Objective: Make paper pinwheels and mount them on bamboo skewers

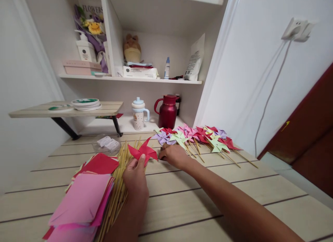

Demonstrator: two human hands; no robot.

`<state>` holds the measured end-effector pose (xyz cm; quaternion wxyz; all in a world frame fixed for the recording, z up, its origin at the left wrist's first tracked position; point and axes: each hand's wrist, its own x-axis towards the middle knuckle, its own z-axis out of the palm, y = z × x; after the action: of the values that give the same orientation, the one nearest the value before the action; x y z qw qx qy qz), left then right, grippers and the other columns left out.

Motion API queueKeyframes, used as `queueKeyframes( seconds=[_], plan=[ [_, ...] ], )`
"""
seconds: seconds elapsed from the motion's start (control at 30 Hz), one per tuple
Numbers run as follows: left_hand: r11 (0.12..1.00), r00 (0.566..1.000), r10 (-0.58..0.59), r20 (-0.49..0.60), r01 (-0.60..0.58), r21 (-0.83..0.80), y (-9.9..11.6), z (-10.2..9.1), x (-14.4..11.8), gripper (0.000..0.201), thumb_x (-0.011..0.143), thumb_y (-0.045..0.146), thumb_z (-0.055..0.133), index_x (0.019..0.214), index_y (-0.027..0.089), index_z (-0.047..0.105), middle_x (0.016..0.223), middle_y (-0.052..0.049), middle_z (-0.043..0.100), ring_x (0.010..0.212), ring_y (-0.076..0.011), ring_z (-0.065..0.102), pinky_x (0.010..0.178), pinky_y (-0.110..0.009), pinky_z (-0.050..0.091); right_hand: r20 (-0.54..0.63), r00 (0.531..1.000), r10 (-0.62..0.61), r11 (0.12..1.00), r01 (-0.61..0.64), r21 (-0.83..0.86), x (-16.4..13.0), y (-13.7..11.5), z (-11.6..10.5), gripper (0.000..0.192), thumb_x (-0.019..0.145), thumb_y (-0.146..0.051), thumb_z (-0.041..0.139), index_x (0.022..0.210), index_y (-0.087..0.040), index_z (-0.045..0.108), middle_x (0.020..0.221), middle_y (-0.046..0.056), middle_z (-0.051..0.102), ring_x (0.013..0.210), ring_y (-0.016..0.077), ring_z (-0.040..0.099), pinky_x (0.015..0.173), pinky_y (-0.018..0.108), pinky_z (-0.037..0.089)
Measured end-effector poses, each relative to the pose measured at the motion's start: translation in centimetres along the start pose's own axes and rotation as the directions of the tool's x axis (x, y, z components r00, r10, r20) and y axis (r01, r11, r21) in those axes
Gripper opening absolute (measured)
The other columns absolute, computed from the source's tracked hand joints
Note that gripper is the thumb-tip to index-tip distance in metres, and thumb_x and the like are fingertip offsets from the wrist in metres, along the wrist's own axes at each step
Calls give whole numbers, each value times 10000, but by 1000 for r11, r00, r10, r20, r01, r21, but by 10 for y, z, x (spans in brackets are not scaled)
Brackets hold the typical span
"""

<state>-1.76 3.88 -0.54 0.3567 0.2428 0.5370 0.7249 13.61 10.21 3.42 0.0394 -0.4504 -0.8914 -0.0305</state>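
Note:
My left hand (135,178) pinches a red paper pinwheel (144,152) near its centre, thumb on top. The pinwheel has no stick visible on it. Just to its right, my right hand (174,156) is low over the table with its fingers curled together. Something small and dark shows at those fingertips, too hidden to name. Under and beside my left forearm lies a bundle of thin wooden sticks (114,200). Left of the sticks is a stack of pink paper sheets (80,197), with red paper sheets (102,163) behind it.
Finished pinwheels on sticks (217,144) lie in a pile at the back right. A clear container (114,148) with white packets stands behind the papers. Further back are a sippy cup (138,119), a red jug (168,113) and a small raised shelf (65,112) with tape rolls.

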Motion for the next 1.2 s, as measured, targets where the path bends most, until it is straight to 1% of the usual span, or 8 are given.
queueKeyframes(
  seconds=[0.17, 0.37, 0.47, 0.67, 0.9, 1.03, 1.1, 1.2],
  plan=[
    [1000, 1000, -15, 8, 15, 2, 0, 0, -2, 280, 630, 393, 773, 650, 128, 686, 588, 16, 596, 567, -109, 510, 552, -225, 421, -3, 992, -126, 990, 126, 64, 1, 11, 6, 245, 823, -165, 634, 957, -317, 772, 939, 6, 718, 816, 148, 629, 554, 226, 292],
    [1000, 999, -26, 19, 26, -4, 4, 2, -5, 279, 626, 392, 771, 654, 128, 685, 589, 7, 606, 553, -110, 507, 537, -226, 419, -48, 986, -158, 979, 163, 119, 3, 13, 11, 179, 819, -171, 637, 875, -265, 779, 904, 27, 702, 748, 146, 599, 542, 241, 250],
    [1000, 999, -30, 12, 30, 0, 5, 1, -4, 273, 623, 384, 772, 628, 129, 674, 559, 13, 585, 547, -113, 506, 530, -227, 415, -82, 990, -115, 977, 127, 169, 0, 16, 14, 163, 825, -168, 636, 858, -244, 775, 901, 32, 688, 733, 141, 592, 547, 245, 258],
    [999, 999, -46, 28, 46, -2, 6, 1, -7, 254, 629, 369, 774, 639, 133, 679, 562, 22, 586, 537, -103, 502, 540, -225, 425, -127, 992, 17, 940, 28, 341, -5, 26, 18, 138, 809, -145, 653, 826, -224, 765, 873, 22, 691, 754, 147, 596, 627, 232, 342],
    [996, 996, -83, 27, 84, -40, 1, 2, -4, 307, 602, 399, 788, 712, 127, 700, 630, -8, 653, 586, -143, 580, 581, -271, 475, -145, 979, 140, 803, -26, 595, -7, 31, 22, 147, 777, -117, 597, 749, -180, 727, 784, 22, 714, 728, 154, 619, 676, 231, 429],
    [995, 996, -88, 29, 89, -48, 0, 3, -2, 295, 598, 380, 793, 708, 120, 710, 620, -6, 653, 586, -136, 577, 595, -268, 475, -139, 965, 221, 711, -62, 700, -10, 32, 20, 167, 817, -191, 548, 802, -147, 709, 808, 42, 726, 720, 153, 635, 677, 236, 463],
    [994, 996, -88, 33, 89, -58, 0, 3, -2, 284, 600, 364, 792, 724, 120, 718, 629, -8, 660, 605, -140, 592, 611, -268, 480, -127, 957, 259, 685, -89, 723, -11, 32, 18, 210, 848, -251, 530, 857, -129, 701, 798, 53, 726, 685, 150, 630, 648, 239, 466],
    [993, 995, -88, 38, 91, -79, -1, 3, -2, 276, 600, 354, 789, 740, 125, 723, 645, -8, 669, 626, -147, 612, 638, -279, 493, -114, 949, 295, 690, -129, 712, -13, 31, 14, 267, 883, -299, 499, 887, -114, 692, 758, 54, 715, 641, 145, 611, 616, 239, 459]
  ],
)
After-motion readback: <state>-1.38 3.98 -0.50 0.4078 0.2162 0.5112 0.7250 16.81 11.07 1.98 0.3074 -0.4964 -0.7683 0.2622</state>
